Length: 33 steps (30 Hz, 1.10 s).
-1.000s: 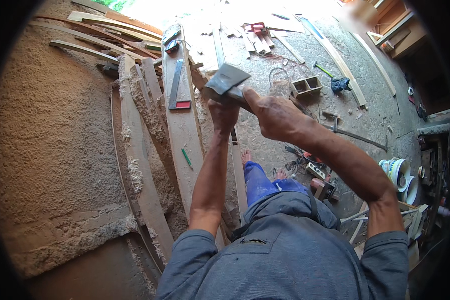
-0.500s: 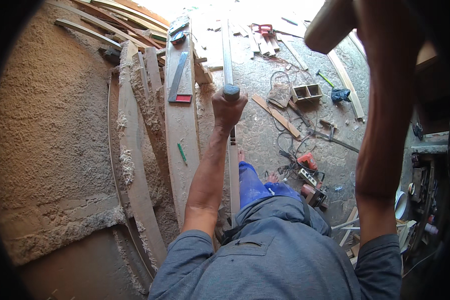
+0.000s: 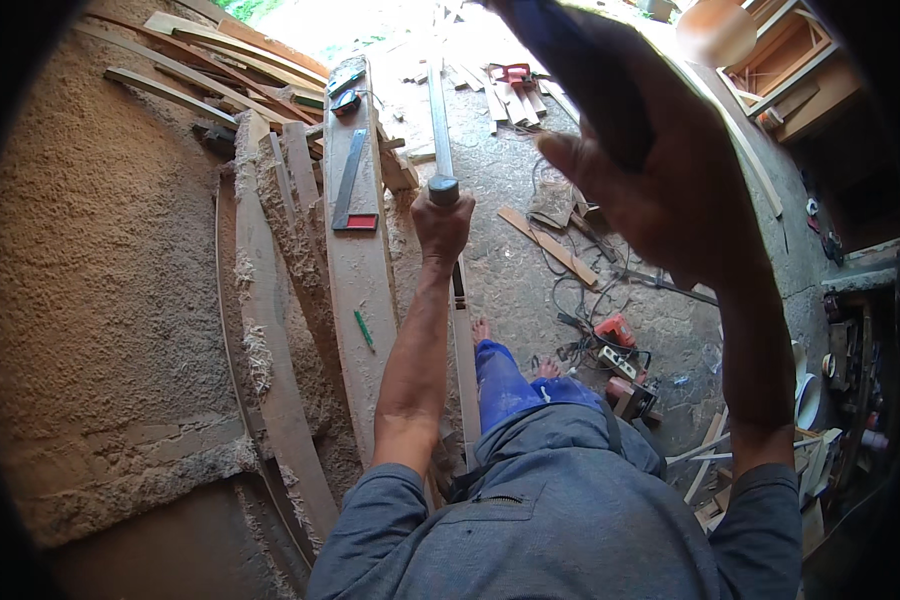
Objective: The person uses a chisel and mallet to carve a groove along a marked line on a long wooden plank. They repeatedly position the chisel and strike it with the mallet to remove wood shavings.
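My left hand point(image 3: 442, 228) is closed round an upright tool handle with a round grey end point(image 3: 443, 188), by its look a chisel; its blade is hidden beneath the fist. Under that fist runs a long narrow wooden beam point(image 3: 465, 370), with dark slots cut in its top face close to the wrist. Raised high at the right, close to the camera, my right hand point(image 3: 670, 180) is wrapped round a thick dark handle point(image 3: 560, 60), whose far end leaves the picture at the top. Left of the beam, a try square point(image 3: 350, 185) with a red-faced stock lies on a wide plank point(image 3: 350, 270).
A green pencil point(image 3: 364, 331) and a tape measure point(image 3: 346, 102) rest on the wide plank. Long boards point(image 3: 180, 85) and shavings pile up at the left. Cables, a red power tool point(image 3: 615, 328), a power strip point(image 3: 618, 362) and a wood strip point(image 3: 548, 246) lie on the floor.
My right hand has swung inward and come into view, with the handle tilting up and left. My left hand stays on the chisel; the whole view has shifted slightly.
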Each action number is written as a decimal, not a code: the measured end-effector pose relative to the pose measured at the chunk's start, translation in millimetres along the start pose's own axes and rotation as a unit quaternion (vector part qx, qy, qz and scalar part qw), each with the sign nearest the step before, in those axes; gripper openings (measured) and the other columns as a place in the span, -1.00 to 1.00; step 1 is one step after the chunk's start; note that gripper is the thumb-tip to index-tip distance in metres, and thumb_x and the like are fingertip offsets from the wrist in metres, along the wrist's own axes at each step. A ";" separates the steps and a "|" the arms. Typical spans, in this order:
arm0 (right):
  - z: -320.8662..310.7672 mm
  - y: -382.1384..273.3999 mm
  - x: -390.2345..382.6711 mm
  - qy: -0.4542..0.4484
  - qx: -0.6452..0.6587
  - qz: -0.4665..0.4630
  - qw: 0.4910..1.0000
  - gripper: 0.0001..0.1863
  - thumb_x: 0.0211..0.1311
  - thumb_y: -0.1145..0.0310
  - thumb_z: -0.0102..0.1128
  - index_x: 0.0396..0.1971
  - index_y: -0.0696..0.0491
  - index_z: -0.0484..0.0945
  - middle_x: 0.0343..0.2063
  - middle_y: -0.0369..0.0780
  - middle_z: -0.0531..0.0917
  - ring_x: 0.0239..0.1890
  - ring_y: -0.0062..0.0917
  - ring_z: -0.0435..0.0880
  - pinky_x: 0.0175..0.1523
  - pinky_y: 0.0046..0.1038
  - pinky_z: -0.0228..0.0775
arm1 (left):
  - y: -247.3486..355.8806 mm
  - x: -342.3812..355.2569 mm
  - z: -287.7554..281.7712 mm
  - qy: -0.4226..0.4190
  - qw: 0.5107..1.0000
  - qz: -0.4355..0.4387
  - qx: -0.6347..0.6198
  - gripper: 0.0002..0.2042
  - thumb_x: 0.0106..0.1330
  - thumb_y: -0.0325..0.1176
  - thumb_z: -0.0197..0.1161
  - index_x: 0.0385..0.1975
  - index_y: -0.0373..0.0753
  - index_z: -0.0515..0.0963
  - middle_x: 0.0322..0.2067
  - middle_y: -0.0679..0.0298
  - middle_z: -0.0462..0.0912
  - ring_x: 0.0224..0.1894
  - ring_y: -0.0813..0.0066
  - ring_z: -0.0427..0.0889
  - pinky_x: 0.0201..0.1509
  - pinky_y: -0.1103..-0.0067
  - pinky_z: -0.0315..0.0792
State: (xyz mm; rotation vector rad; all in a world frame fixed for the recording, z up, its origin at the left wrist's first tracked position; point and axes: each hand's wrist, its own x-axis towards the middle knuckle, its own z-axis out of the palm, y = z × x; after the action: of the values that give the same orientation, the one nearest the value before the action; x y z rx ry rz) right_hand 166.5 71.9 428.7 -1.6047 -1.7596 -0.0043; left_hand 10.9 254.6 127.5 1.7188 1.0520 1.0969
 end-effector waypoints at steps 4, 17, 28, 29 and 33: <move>-17.8 43.0 25.4 0.170 -0.252 -0.058 0.951 -0.54 0.20 0.47 0.40 0.06 0.18 0.44 -0.43 -0.15 0.69 -0.42 -0.46 0.77 -0.40 -0.38 0.58 | 26.3 -10.9 46.0 -0.012 0.994 0.097 -0.038 -0.83 0.04 -0.47 0.42 -0.49 -0.32 0.52 -0.55 0.21 0.64 -0.47 0.46 0.64 -0.31 0.44 0.55; 48.1 41.5 -74.7 -0.254 0.077 0.182 0.947 -0.25 0.13 0.51 0.35 0.37 0.07 0.30 -0.18 0.09 0.74 -0.18 -0.10 0.79 -0.01 -0.11 0.63 | 13.2 -32.8 18.8 0.013 0.981 0.185 0.051 -0.81 0.11 -0.42 0.46 -0.34 -0.28 0.61 -0.49 0.18 0.72 -0.46 0.43 0.71 -0.30 0.46 0.57; 115.3 82.2 -14.1 -0.081 -0.047 0.071 0.993 -0.56 0.22 0.53 0.15 0.11 0.16 0.33 -0.44 0.05 0.69 -0.36 -0.12 0.74 -0.24 -0.07 0.58 | 7.1 -7.7 26.2 -0.021 0.998 -0.004 -0.056 -0.82 0.15 -0.43 0.43 -0.45 -0.31 0.54 -0.55 0.27 0.61 -0.46 0.54 0.60 -0.29 0.50 0.52; 142.8 90.1 -36.0 -0.288 -0.039 0.154 0.944 -0.51 0.20 0.56 0.11 0.15 0.17 0.29 -0.40 0.09 0.70 -0.31 -0.06 0.76 -0.18 -0.01 0.60 | 3.5 -17.7 20.8 -0.003 0.999 -0.008 -0.038 -0.82 0.14 -0.43 0.44 -0.45 -0.31 0.53 -0.55 0.26 0.61 -0.46 0.54 0.60 -0.29 0.50 0.52; 90.9 87.6 -92.8 -0.304 0.021 0.226 0.925 -0.44 0.17 0.50 0.17 0.21 0.13 0.32 -0.24 0.17 0.70 -0.11 0.07 0.73 0.00 -0.01 0.53 | 26.3 -66.3 16.9 0.030 0.995 0.096 -0.001 -0.81 0.12 -0.43 0.47 -0.44 -0.30 0.54 -0.53 0.22 0.62 -0.47 0.49 0.62 -0.29 0.46 0.54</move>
State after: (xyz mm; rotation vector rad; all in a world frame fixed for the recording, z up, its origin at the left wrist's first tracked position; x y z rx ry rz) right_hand 190.4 53.7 274.9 -2.0907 -1.7424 0.8248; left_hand 14.4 181.4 130.4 1.8254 0.9363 1.2765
